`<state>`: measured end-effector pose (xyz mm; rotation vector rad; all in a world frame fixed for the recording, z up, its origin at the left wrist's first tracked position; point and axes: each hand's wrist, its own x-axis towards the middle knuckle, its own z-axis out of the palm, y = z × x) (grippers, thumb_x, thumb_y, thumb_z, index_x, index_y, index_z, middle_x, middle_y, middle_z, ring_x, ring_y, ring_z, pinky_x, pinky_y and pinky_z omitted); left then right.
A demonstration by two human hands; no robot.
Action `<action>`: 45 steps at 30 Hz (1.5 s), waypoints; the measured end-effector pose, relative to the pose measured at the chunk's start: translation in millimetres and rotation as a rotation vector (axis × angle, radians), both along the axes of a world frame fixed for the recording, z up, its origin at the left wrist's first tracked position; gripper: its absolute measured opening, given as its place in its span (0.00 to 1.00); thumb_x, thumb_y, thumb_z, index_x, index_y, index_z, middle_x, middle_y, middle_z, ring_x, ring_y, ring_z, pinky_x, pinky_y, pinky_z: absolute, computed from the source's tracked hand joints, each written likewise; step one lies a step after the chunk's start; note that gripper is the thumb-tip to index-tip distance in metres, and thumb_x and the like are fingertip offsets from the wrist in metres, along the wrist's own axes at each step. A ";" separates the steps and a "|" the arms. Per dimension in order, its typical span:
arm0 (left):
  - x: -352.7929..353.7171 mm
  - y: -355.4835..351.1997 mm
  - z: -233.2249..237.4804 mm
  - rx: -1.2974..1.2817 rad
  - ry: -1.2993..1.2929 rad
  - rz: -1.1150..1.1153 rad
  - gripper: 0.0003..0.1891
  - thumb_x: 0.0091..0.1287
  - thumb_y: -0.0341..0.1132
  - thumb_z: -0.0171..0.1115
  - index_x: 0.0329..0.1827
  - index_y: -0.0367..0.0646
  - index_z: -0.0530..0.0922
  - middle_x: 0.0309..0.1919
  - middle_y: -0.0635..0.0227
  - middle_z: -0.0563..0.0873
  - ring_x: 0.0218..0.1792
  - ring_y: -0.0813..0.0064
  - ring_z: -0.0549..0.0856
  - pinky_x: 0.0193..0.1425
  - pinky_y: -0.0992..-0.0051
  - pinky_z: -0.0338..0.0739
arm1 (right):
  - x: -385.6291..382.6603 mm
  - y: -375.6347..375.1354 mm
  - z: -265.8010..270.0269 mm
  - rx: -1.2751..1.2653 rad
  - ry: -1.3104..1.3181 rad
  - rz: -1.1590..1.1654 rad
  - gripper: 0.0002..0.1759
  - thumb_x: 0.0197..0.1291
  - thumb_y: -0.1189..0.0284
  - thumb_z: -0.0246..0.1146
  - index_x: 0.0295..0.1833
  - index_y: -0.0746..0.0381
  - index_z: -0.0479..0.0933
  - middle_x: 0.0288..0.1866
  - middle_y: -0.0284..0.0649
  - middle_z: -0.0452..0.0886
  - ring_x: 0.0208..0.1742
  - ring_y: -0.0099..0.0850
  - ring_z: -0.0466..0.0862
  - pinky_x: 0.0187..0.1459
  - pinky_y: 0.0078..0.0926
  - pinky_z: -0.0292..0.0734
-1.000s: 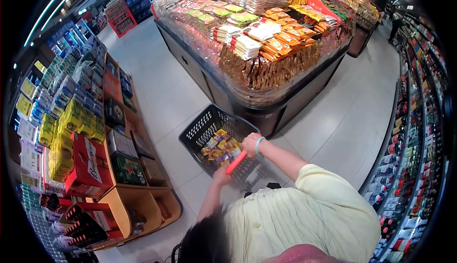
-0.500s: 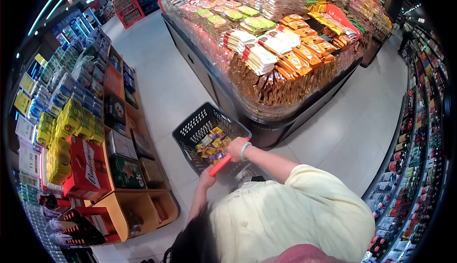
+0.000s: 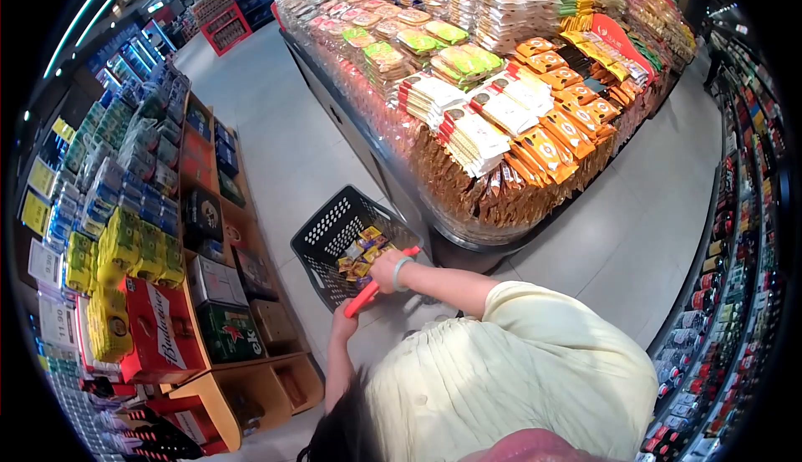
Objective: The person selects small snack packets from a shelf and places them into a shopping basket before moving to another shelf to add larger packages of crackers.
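A dark shopping basket [image 3: 315, 255] with perforated walls stands in front of me, low in the aisle. Several small yellow and purple packets [image 3: 361, 253] lie inside it. Across its near side runs a red handle [image 3: 362, 298]. My left hand [image 3: 343, 323] is closed round the handle's left end. Farther right, my right hand [image 3: 388, 271], with a pale band on its wrist, is closed on the same handle and hides part of the packets.
A large display stand [image 3: 451, 232] piled with packaged snacks rises ahead and right, its rounded corner close to the basket. Wooden shelving [image 3: 219, 370] with drink cans and beer boxes lines the left. Bottle shelves [image 3: 697, 320] curve along the right. Tiled floor [image 3: 276, 128] runs between.
The basket and both hands have shifted slightly left in view. The snack display appears larger and nearer. Both hands keep their hold on the handle.
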<state>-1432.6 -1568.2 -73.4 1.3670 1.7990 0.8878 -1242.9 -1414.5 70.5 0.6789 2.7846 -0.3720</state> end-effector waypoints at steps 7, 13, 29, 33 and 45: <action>-43.9 34.4 -1.4 -0.087 0.047 -0.057 0.15 0.57 0.19 0.52 0.46 0.41 0.78 0.37 0.52 0.83 0.40 0.59 0.83 0.47 0.72 0.75 | -38.4 35.2 -6.5 0.005 0.013 -0.004 0.14 0.50 0.62 0.62 0.37 0.58 0.85 0.38 0.44 0.86 0.43 0.38 0.86 0.44 0.34 0.79; -83.1 64.0 13.4 -0.017 0.004 -0.128 0.16 0.56 0.20 0.52 0.47 0.42 0.78 0.38 0.52 0.84 0.43 0.57 0.84 0.49 0.71 0.75 | -80.9 66.4 -4.8 -0.031 0.010 0.002 0.15 0.47 0.61 0.63 0.34 0.60 0.84 0.35 0.45 0.85 0.41 0.40 0.86 0.43 0.35 0.80; -199.5 139.4 38.1 -0.130 0.147 -0.300 0.17 0.55 0.25 0.59 0.50 0.44 0.78 0.39 0.52 0.83 0.46 0.52 0.82 0.49 0.66 0.76 | -175.6 113.6 -5.1 -0.008 0.013 -0.152 0.15 0.47 0.61 0.64 0.35 0.60 0.84 0.37 0.45 0.85 0.42 0.42 0.85 0.44 0.36 0.79; -181.9 155.2 111.5 -0.054 0.332 -0.403 0.20 0.54 0.35 0.67 0.51 0.43 0.77 0.40 0.50 0.83 0.46 0.50 0.82 0.49 0.61 0.76 | -182.5 118.9 0.9 -0.043 -0.020 -0.164 0.15 0.47 0.62 0.64 0.37 0.60 0.84 0.39 0.46 0.85 0.44 0.41 0.85 0.46 0.35 0.79; -146.6 183.5 114.9 -0.040 0.630 -0.130 0.17 0.56 0.48 0.65 0.41 0.45 0.79 0.31 0.52 0.85 0.35 0.49 0.85 0.39 0.54 0.78 | -207.1 126.8 -19.5 -0.029 -0.064 -0.235 0.17 0.54 0.63 0.60 0.45 0.61 0.82 0.48 0.48 0.83 0.53 0.41 0.82 0.57 0.37 0.72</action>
